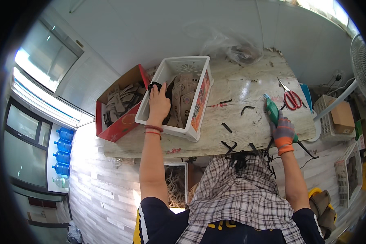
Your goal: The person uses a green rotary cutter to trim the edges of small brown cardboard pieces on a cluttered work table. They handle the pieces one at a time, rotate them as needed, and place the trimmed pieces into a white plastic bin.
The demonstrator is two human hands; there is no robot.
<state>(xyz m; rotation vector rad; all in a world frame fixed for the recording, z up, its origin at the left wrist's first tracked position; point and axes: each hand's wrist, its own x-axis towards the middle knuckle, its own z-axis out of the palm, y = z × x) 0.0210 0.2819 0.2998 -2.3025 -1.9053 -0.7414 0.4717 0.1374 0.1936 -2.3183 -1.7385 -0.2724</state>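
My bare left hand point(159, 102) reaches over the left side of a white plastic basket point(193, 134). Its fingers close on a small black piece point(155, 85), partly hidden, near the basket's rim. Inside lie beige flat pieces point(185, 95) with printing. My right hand point(284, 132), in a grey glove with an orange cuff, rests on the table with its fingers round the rear of a green hand-held tool point(271, 109), whose tip points away from me. Several black strips point(227, 127) lie between the basket and the tool; more black scraps point(240, 159) sit on my checked apron.
A red box point(118, 129) of grey-beige pieces stands left of the basket. Red-handled scissors point(293, 99) lie beyond the tool. Clear plastic film point(242, 53) rests at the table's back. A white fan point(363, 61) and crates point(341, 179) stand right; a bin point(177, 183) is below.
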